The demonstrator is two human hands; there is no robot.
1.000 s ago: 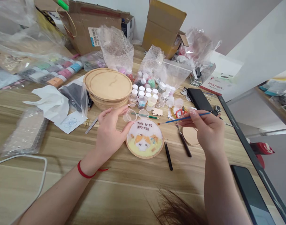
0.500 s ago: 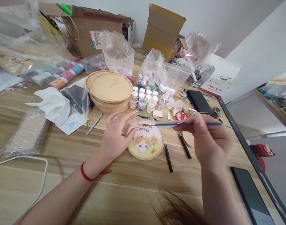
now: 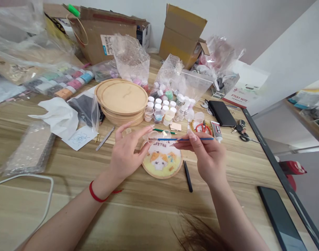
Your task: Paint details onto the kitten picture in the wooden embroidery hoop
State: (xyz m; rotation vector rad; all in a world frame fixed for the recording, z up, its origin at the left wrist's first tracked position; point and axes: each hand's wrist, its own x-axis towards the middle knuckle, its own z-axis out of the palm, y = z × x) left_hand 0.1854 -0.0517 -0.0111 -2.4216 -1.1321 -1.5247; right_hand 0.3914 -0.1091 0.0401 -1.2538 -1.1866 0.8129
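Note:
My left hand (image 3: 128,151) pinches a small clear plastic cup (image 3: 152,137) between thumb and fingers, above a round wooden-rimmed plaque (image 3: 163,164). The plaque carries an orange and white cat picture on yellow, with dark lettering at its top that is partly covered. Closed around a thin paintbrush (image 3: 168,139) with a blue handle, my right hand (image 3: 210,155) holds it almost level. Its bristle end reaches the cup; whether it dips inside I cannot tell. A second clear cup lid (image 3: 166,135) shows behind the brush. Black tweezers (image 3: 187,176) lie right of the plaque.
Stacked round wooden boards (image 3: 121,97) stand behind my left hand, beside several small white-lidded jars (image 3: 164,104). A green pencil (image 3: 166,131), a glue tube (image 3: 216,130) and red-handled pliers (image 3: 203,128) lie behind the plaque. A phone (image 3: 279,216) rests at the right edge.
My right hand has moved left with the paintbrush, bringing its bristle end to the cup. The glue tube and keys behind that hand now show. My left hand has barely moved.

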